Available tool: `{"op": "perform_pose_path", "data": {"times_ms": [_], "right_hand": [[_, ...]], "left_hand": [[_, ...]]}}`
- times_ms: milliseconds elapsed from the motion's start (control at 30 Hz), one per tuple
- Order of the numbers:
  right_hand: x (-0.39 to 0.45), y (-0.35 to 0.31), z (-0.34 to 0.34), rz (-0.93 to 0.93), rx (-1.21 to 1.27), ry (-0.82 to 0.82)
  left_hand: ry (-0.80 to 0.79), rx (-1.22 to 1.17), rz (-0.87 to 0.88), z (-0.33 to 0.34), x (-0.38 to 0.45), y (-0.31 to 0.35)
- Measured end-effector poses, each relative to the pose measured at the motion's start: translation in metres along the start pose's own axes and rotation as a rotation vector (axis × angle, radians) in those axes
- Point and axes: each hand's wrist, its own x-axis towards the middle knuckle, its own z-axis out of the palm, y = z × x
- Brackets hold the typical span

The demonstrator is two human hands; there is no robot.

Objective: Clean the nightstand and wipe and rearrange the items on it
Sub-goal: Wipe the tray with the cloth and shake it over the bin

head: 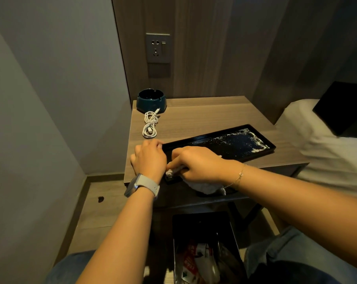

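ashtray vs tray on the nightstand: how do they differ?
The ashtray is round, deep and dark teal; the tray is long, flat, rectangular and black. The ashtray stands at the back left corner, untouched; the tray lies at the front, overhanging the edge, with the left hand and right hand at its near end. White residue covers the tray's far end; none shows on the ashtray. Both are glossy.

Both forearms reach forward and down, bare to the elbow, converging so the two hands sit just beside each other. The left hand (150, 158) lies back up with its fingers curled downward at the knuckles, a watch strapped around its wrist. The right hand (196, 163) is angled in toward the left, fingers bent and pressed down, index finger extended leftward; a thin bracelet circles its wrist
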Motion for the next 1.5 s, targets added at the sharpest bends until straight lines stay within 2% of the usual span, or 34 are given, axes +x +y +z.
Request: {"op": "perform_pose_path", "data": {"times_ms": [167,267,333,400,467,533,600,667,733,867,967,1100,1200,1333,1433,1500], "right_hand": [[-0.013,0.031,-0.028,-0.064,-0.066,-0.171],[-0.014,0.042,-0.035,-0.097,-0.164,-0.175],[-0.013,0.052,-0.038,-0.052,-0.224,-0.174],[-0.016,0.069,-0.043,0.069,-0.308,-0.171],[-0.023,0.082,-0.048,0.251,-0.275,-0.091],[-0.024,0.077,-0.047,0.379,-0.143,0.079],[-0.012,0.053,-0.037,0.401,-0.068,0.214],[0.005,0.025,-0.015,0.381,0.002,0.276],[0.021,0.004,0.009,0.396,0.018,0.293],[0.028,0.000,0.031,0.402,-0.131,0.347],[0.024,0.031,0.022,0.427,-0.148,0.308],[0.020,0.107,0.002,0.601,-0.200,0.286],[0.022,0.131,-0.006,0.652,-0.194,0.270],[0.022,0.102,-0.016,0.568,-0.057,0.402],[0.029,0.045,-0.011,0.371,0.024,0.288],[0.038,0.015,0.006,0.302,0.041,0.190]], "left_hand": [[0.029,0.000,0.022,0.004,0.000,0.007],[0.061,-0.012,0.021,0.007,0.000,0.007],[0.066,-0.017,0.013,0.006,-0.001,0.009],[0.066,-0.022,0.009,0.006,-0.001,0.009],[0.064,-0.015,0.009,0.006,-0.002,0.008],[0.063,-0.006,0.015,0.007,-0.002,0.006],[0.057,0.014,0.023,0.007,-0.002,0.006],[0.044,0.036,0.034,0.007,-0.002,0.007],[0.032,0.042,0.041,0.008,-0.003,0.007],[0.026,0.024,0.038,0.009,-0.001,0.004],[0.037,0.006,0.048,0.010,0.000,0.006],[0.069,-0.005,0.056,0.010,-0.002,0.007],[0.062,-0.016,0.058,0.009,-0.004,0.008],[0.064,-0.017,0.046,0.010,-0.003,0.008],[0.063,-0.016,0.042,0.011,-0.003,0.008],[0.060,-0.022,0.044,0.011,-0.002,0.006]]}}
